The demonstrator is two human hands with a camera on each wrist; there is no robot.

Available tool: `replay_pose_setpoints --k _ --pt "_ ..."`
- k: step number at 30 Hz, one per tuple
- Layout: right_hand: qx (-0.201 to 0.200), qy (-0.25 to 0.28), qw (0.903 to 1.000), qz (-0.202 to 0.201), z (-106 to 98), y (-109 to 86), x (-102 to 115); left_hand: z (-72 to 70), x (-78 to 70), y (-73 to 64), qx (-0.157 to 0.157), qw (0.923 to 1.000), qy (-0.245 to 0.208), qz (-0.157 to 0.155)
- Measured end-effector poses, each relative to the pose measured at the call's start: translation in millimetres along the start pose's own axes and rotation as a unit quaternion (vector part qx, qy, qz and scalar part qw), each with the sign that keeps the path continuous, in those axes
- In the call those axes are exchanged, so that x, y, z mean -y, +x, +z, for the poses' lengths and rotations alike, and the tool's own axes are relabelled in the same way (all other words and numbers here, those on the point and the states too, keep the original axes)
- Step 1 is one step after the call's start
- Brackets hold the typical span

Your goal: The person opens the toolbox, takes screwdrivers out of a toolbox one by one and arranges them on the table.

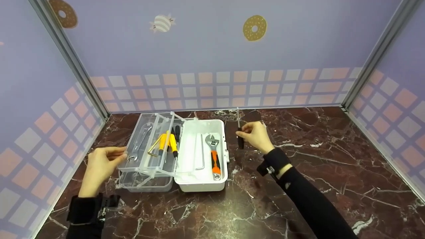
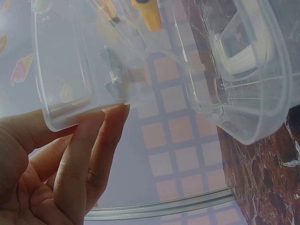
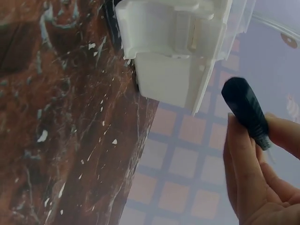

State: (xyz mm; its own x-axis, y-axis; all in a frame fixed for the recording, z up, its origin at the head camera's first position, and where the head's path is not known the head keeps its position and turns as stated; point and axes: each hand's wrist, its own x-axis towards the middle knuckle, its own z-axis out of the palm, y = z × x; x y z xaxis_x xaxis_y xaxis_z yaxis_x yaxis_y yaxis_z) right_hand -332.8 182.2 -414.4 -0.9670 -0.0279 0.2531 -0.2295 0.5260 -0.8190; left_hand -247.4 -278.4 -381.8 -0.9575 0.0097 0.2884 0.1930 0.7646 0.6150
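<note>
My left hand pinches the near left corner of a clear plastic tray, thumb and fingers on its wall in the left wrist view. The tray is raised on hinged arms over the left side of a white toolbox. Yellow-handled tools and a hex key lie in it. To the right of the box, my right hand pinches a screwdriver by its black handle, shaft pointing away. An orange-and-black adjustable wrench and a long L-shaped hex key rest inside the box.
The clear lid is folded out to the left beneath the tray. Dark red marbled tabletop surrounds the box. Patterned walls enclose the back and both sides.
</note>
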Motion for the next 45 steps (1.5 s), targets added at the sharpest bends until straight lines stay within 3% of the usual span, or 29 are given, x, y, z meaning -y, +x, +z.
replay_pose_setpoints --k 9,15,19,27,36,45 --pt "0.032 -0.038 0.9955 0.08 -16.8 -6.0 -18.8 -0.2 -1.2 0.0 -0.005 1.0 0.007 0.005" --pt "0.084 -0.076 0.9867 0.117 -22.8 -9.9 -33.4 -0.6 -1.2 0.8 -0.002 1.0 0.001 0.001" --pt "0.105 -0.097 0.9833 0.113 -23.9 -12.9 -42.1 -1.0 -1.2 1.1 0.002 1.0 0.001 -0.001" --pt "0.097 -0.127 0.9833 0.088 -19.1 -16.1 -51.7 -0.5 -1.1 -0.4 0.005 0.9999 0.002 -0.009" --pt "0.09 -0.133 0.9822 0.098 -15.6 -20.2 -59.9 0.5 1.4 -0.1 -0.005 0.9999 0.008 0.006" --pt "0.072 -0.19 0.9774 0.059 -14.3 -21.1 -61.1 0.9 1.7 0.4 -0.003 1.0 0.007 0.0"
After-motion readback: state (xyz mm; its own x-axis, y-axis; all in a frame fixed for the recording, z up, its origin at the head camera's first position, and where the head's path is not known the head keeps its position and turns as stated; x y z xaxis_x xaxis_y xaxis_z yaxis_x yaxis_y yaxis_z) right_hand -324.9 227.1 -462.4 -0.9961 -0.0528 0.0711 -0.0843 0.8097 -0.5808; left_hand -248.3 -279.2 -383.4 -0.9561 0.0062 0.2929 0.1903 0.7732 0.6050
